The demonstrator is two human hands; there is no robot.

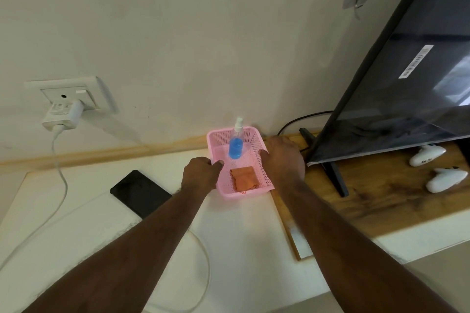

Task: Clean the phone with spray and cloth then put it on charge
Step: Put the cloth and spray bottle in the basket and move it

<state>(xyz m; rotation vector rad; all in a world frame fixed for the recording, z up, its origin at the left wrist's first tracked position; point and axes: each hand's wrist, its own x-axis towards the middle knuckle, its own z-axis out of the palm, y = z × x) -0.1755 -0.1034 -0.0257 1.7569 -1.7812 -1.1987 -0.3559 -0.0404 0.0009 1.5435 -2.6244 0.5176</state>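
White desk [244,231] against a pale wall carries everything. Flat black slab phone [140,193] lies untouched at centre left, dark and face-up or face-down, I cannot tell. Left hand [202,173] and right hand [282,157] grip the sides of the pink mesh plastic basket [264,178], fingers curled over its rims. Inside stand the clear blue-liquid spray bottle [236,145] and folded orange cloth [244,178]. Likely setup; next, lift out the bottle.
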